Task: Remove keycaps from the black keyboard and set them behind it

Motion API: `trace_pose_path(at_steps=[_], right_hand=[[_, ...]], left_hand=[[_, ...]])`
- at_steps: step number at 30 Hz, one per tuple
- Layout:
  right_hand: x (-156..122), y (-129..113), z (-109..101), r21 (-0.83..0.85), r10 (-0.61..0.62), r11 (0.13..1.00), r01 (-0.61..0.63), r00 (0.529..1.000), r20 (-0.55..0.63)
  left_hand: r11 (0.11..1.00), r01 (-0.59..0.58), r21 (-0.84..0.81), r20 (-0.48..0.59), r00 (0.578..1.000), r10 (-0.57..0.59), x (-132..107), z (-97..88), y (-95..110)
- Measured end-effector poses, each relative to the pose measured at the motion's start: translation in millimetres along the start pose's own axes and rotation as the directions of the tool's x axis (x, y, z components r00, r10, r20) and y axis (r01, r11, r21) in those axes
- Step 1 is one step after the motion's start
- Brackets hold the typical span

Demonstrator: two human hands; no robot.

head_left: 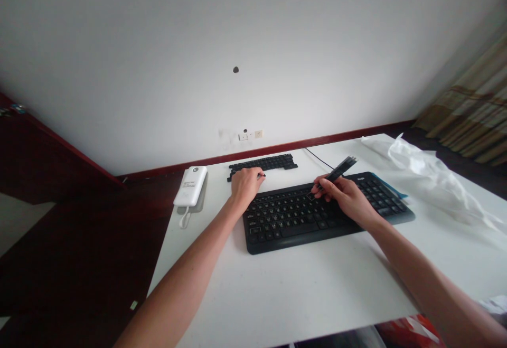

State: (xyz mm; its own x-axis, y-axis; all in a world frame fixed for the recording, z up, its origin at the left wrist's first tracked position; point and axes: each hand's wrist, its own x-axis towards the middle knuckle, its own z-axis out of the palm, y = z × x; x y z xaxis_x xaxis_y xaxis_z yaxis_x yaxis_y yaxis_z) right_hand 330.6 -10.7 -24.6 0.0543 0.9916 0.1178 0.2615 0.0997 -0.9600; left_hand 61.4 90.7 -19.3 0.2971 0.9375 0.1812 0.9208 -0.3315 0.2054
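Keyboard [293, 223] lies under the right hand [344, 194], whose fingers are clamped on a dark tool [341, 168]. The left hand [245, 185], by its far left corner, has fingertips pinched on a small dark piece [262, 176]. Black, with pale-lettered keys, the keyboard sits on a white tabletop [293, 290] facing a pale wall [158, 73].
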Motion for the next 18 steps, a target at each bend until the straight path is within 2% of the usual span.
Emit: trace_pose_path(at_steps=[18], right_hand=[[-0.2,0.0,0.5,-0.002,0.001,1.0,-0.001,1.0,0.0]], left_hand=[[0.998,0.002,0.068,-0.037,0.999,0.0,1.6,2.0,2.1]])
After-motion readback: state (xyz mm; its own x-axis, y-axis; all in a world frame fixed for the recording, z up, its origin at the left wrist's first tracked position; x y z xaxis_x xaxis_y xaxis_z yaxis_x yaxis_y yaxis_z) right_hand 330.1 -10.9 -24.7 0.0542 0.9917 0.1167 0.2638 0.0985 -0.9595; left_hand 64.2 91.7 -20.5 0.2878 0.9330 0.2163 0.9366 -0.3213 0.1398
